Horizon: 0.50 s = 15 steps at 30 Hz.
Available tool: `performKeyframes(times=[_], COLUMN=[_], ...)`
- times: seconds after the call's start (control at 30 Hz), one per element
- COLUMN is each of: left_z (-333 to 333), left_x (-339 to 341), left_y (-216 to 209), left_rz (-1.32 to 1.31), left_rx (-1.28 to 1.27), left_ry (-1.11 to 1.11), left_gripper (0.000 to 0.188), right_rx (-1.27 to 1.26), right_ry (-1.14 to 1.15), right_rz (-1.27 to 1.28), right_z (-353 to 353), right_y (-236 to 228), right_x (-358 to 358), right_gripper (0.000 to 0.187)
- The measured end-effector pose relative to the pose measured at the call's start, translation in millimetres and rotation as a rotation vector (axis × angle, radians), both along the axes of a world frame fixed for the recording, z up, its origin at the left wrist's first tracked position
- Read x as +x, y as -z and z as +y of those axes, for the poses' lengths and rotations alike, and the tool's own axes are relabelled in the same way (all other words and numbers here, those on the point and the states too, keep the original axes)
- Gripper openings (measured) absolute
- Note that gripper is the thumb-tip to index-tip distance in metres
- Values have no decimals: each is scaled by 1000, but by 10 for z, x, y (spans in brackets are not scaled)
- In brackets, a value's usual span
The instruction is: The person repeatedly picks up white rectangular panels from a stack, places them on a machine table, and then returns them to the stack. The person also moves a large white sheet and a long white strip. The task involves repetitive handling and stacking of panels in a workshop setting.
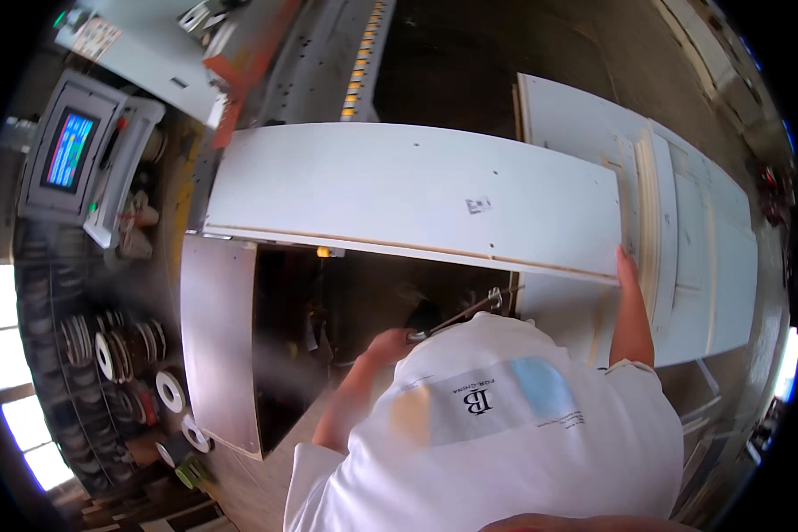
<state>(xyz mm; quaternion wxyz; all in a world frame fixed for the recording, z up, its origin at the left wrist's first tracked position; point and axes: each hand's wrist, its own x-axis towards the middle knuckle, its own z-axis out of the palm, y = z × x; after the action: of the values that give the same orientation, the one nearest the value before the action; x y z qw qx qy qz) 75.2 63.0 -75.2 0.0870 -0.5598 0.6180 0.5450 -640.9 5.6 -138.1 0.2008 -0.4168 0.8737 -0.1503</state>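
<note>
White panel (390, 186) at machine (315, 75), dim floor (585, 53), lit screen (69, 151).

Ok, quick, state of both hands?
Left hand: closed, holding a thin rod-like tool.
Right hand: at the right end of the white panel; grip cannot be told.

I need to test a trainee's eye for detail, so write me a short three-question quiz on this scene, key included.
1. Where does the right hand touch the long white panel?
a) at its left end
b) at its middle
c) at its right end

2. True or false: the control screen at the left of the picture is dark.

3. What does the left hand hold?

Key:
1. c.
2. False: the control screen is lit.
3. A thin, rod-like tool.
</note>
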Motion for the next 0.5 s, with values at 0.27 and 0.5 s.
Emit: performKeyframes(times=[0.27, 0.5], left_z=[-512, -1056], left_x=[169, 111], left_y=[-273, -332], left_rz=[636, 926], left_rx=[9, -142], left_ry=[-1266, -1451], left_gripper=[30, 52], right_rx=[98, 12], right_ry=[184, 276], right_rz=[-214, -603], right_z=[40, -91], right_y=[420, 368], right_x=[21, 215], right_gripper=[80, 85])
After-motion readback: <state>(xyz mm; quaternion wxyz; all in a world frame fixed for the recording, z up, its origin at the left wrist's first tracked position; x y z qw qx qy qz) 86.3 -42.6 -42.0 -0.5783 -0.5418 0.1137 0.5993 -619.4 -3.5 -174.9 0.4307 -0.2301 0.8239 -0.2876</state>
